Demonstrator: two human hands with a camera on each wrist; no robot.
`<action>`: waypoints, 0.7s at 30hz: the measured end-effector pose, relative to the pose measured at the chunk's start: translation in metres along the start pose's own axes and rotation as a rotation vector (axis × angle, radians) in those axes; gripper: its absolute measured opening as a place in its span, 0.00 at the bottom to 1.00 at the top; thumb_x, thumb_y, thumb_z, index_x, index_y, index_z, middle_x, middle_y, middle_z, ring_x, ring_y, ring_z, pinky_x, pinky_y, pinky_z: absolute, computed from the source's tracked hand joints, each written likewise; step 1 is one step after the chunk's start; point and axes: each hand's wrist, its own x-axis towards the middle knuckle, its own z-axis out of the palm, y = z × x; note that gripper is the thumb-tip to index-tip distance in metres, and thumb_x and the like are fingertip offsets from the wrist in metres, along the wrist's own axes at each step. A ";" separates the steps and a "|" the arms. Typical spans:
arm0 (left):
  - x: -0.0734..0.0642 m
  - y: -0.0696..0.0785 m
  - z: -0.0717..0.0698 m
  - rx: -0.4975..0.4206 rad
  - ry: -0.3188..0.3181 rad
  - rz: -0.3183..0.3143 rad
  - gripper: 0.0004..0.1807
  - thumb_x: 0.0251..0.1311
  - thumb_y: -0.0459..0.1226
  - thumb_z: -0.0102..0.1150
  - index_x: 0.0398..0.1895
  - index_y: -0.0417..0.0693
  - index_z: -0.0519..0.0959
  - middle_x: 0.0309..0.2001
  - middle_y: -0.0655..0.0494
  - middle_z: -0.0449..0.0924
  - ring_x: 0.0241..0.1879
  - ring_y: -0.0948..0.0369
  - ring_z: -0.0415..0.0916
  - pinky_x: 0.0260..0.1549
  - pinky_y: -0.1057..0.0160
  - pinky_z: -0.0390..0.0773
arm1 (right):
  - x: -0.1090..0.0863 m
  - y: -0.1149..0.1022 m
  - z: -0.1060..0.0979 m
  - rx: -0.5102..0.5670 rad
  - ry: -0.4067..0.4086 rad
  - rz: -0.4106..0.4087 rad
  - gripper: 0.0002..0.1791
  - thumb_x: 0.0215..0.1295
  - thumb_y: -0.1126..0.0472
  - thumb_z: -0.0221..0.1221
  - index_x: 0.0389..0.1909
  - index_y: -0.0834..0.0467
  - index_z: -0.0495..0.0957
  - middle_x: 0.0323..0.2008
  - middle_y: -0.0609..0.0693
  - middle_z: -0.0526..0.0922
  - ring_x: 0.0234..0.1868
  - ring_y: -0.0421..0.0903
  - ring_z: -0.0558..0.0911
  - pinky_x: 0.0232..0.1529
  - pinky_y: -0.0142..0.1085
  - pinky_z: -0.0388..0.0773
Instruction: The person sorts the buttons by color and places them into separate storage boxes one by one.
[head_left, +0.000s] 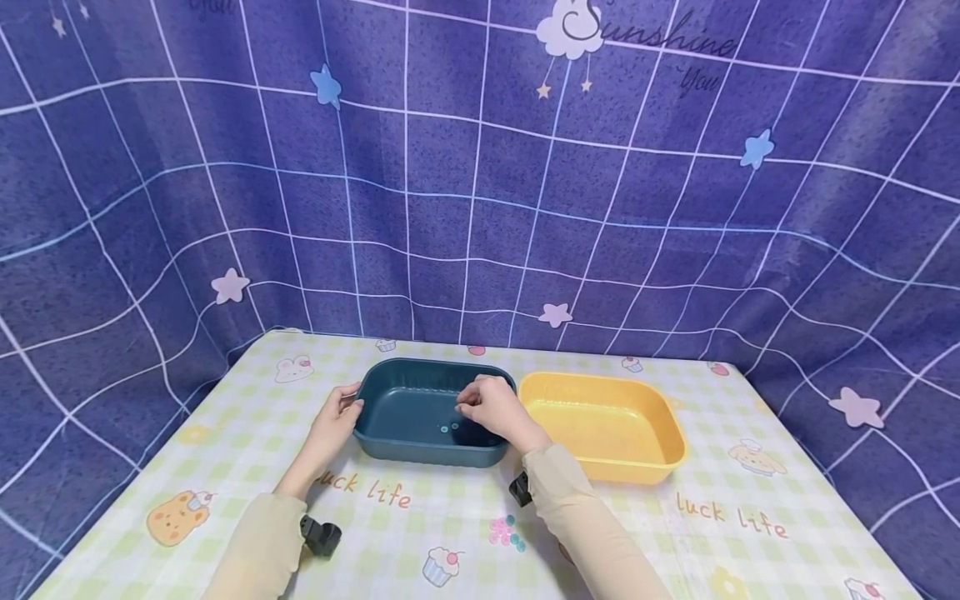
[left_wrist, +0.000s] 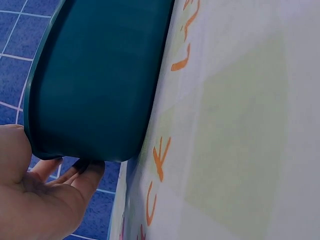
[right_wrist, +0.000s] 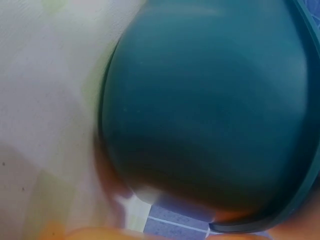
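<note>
A dark teal rectangular bin (head_left: 435,454) stands on the table. My left hand (head_left: 335,417) holds its left end, the thumb near the rim. In the left wrist view the fingers (left_wrist: 87,182) curl beside the bin's end wall. Over the bin's inside, toward its right end, my right hand (head_left: 495,408) has thumb and fingertips drawn together; whether something small is between them is hidden. A couple of tiny teal pieces (head_left: 445,429) lie on the bin floor. On the cloth in front is a small cluster of pink and teal pieces (head_left: 501,531).
A yellow bin (head_left: 607,425) stands close against the teal bin's right side, partly behind my right forearm. The table wears a green-checked cloth (head_left: 360,542) with cartoon prints. Behind the table hangs a blue gridded curtain (head_left: 450,225). Both wrists carry black cameras.
</note>
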 end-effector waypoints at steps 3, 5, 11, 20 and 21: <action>0.000 0.000 0.000 0.002 0.002 0.000 0.24 0.72 0.37 0.38 0.68 0.38 0.55 0.68 0.36 0.57 0.67 0.45 0.57 0.64 0.47 0.62 | 0.000 0.001 0.001 -0.006 0.003 -0.005 0.04 0.57 0.64 0.63 0.32 0.59 0.85 0.30 0.48 0.81 0.32 0.40 0.82 0.32 0.25 0.76; 0.001 -0.001 0.000 0.004 0.005 0.001 0.24 0.72 0.37 0.38 0.68 0.38 0.55 0.68 0.37 0.57 0.67 0.45 0.57 0.64 0.48 0.62 | 0.000 0.001 0.001 -0.009 0.003 -0.005 0.05 0.57 0.63 0.64 0.32 0.59 0.85 0.30 0.48 0.81 0.32 0.40 0.82 0.32 0.25 0.77; 0.002 -0.002 0.000 0.005 0.001 0.003 0.24 0.72 0.37 0.38 0.68 0.39 0.55 0.69 0.37 0.57 0.68 0.45 0.57 0.64 0.48 0.61 | 0.000 0.001 -0.002 -0.001 0.002 -0.009 0.05 0.57 0.63 0.64 0.32 0.61 0.85 0.30 0.48 0.81 0.31 0.40 0.82 0.32 0.26 0.77; 0.001 -0.002 0.000 -0.004 -0.003 0.006 0.24 0.72 0.37 0.38 0.68 0.38 0.54 0.69 0.36 0.56 0.67 0.45 0.57 0.64 0.47 0.61 | -0.007 0.002 -0.005 0.003 0.008 -0.044 0.05 0.57 0.64 0.63 0.32 0.61 0.85 0.29 0.49 0.81 0.30 0.39 0.80 0.32 0.25 0.75; 0.001 -0.002 0.000 -0.005 -0.002 0.004 0.24 0.72 0.37 0.38 0.68 0.38 0.54 0.69 0.36 0.56 0.67 0.45 0.57 0.64 0.47 0.61 | -0.007 0.003 -0.006 -0.002 0.011 -0.049 0.05 0.57 0.64 0.63 0.32 0.61 0.85 0.29 0.49 0.82 0.30 0.39 0.80 0.32 0.25 0.75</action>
